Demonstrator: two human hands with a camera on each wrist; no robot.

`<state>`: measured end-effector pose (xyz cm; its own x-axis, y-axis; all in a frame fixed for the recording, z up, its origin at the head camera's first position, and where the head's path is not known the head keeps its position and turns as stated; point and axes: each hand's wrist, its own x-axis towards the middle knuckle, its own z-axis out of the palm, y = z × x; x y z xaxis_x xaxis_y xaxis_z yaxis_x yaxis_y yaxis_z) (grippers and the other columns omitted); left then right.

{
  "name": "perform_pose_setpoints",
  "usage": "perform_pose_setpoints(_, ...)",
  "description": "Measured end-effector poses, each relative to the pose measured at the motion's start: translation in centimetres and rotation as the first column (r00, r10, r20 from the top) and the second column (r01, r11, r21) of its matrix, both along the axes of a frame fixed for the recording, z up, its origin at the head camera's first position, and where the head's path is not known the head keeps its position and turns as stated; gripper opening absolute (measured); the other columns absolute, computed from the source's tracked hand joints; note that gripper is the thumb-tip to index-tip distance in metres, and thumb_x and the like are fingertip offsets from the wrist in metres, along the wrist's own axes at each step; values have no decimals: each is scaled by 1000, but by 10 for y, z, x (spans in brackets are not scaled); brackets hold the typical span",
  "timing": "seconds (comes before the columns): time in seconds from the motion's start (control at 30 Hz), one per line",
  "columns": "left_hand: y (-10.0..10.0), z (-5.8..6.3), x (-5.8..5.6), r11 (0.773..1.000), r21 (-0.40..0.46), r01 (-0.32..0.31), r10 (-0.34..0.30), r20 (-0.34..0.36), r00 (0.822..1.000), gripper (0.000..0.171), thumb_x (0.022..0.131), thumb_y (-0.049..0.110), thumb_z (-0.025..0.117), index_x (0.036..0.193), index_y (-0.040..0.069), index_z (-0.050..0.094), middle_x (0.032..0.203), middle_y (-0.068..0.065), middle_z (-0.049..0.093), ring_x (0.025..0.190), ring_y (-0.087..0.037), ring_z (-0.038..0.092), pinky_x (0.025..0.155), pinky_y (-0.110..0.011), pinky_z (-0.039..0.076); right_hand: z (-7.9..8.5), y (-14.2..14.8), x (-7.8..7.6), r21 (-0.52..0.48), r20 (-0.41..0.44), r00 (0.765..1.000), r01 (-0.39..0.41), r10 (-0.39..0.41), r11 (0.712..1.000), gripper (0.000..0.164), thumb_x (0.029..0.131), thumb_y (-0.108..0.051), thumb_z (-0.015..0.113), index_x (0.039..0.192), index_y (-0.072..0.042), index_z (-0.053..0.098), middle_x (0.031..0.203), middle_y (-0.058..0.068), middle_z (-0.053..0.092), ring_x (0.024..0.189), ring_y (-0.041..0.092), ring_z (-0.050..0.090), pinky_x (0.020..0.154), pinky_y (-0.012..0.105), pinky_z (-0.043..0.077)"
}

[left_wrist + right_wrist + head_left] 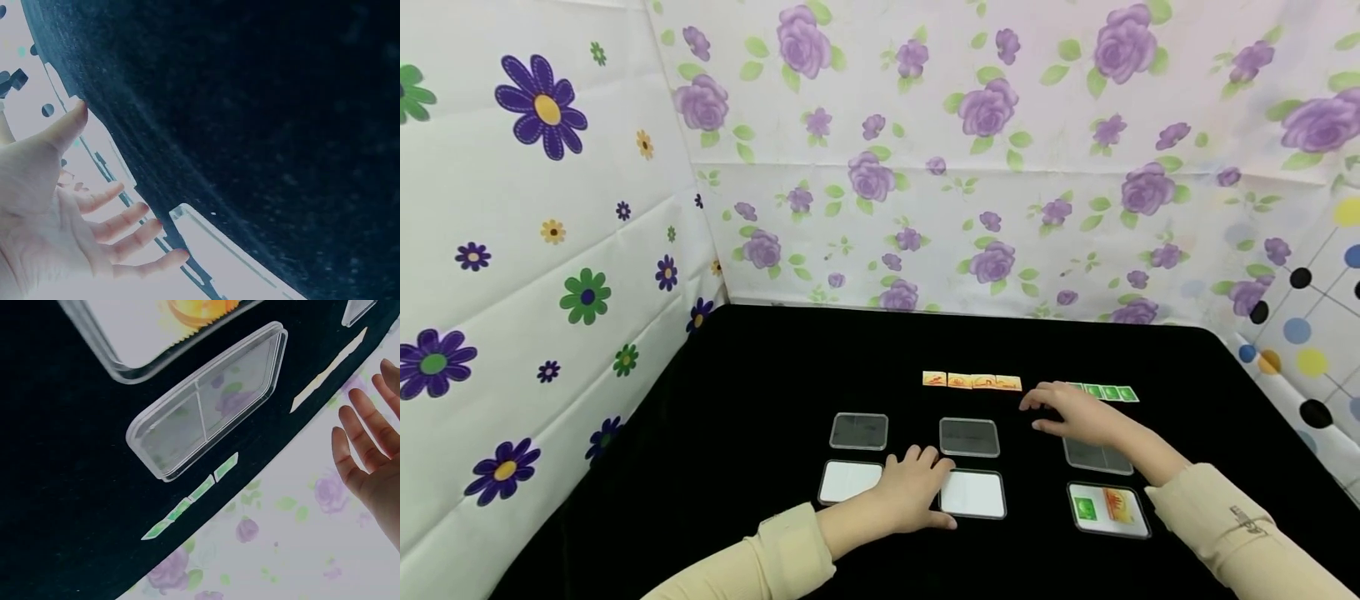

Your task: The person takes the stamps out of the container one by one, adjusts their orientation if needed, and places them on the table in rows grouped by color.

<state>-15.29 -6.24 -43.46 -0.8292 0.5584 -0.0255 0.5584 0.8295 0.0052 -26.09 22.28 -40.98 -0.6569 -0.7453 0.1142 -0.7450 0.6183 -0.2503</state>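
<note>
My left hand [912,492] hovers or rests between two white-filled clear cases, the left white case [850,480] and the middle white case [973,493]; I cannot tell whether it touches either. The left wrist view has this hand [75,219] with fingers spread and nothing held. Over the table, my right hand [1078,414] reaches between a row of orange picture cards [972,381] and a row of green cards [1108,392], partly hiding the green ones. Seen from the right wrist, that hand [378,450] has loosely bent fingers and no card in it.
Three clear divided cases stand in a farther row: left [859,432], middle [969,437] and right [1097,458]. A front right case [1108,524] contains a green card and an orange card on white. Flowered cloth walls [880,208] border the black table [737,417].
</note>
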Motion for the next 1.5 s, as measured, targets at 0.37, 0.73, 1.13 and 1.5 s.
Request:
perform_pose_setpoints(0.37,17,-1,-6,992,79,102,-96,-72,993,59,78,59,64,123,21,58,120,-2,58,105,-17,54,76,-35,49,-8,29,41,-74,-31,998,58,-61,996,22,86,-13,67,106,-5,64,100,6,63,89,24,60,72,33,51)
perform_pose_setpoints(0.73,44,7,-18,965,126,228,-219,-83,972,43,85,49,62,119,22,62,116,0,61,108,-16,57,88,-43,50,-22,58,67,-212,-124,988,67,-95,975,24,83,-11,70,107,-10,64,100,-3,64,90,13,59,74,26,51)
perform_pose_setpoints(1.13,90,19,-16,944,145,297,-292,-55,955,31,88,49,60,112,29,65,110,9,65,96,-6,61,75,-20,47,-35,85,96,-176,-51,971,222,-234,959,40,82,-28,72,116,-12,60,109,-4,62,96,12,57,76,30,51)
perform_pose_setpoints(1.5,113,17,-26,922,275,272,-277,-24,961,23,88,39,64,106,25,69,101,10,66,86,0,57,70,-12,42,-55,97,112,-154,-121,946,281,-301,947,56,70,-43,79,117,-20,60,115,-7,55,102,2,49,76,31,50)
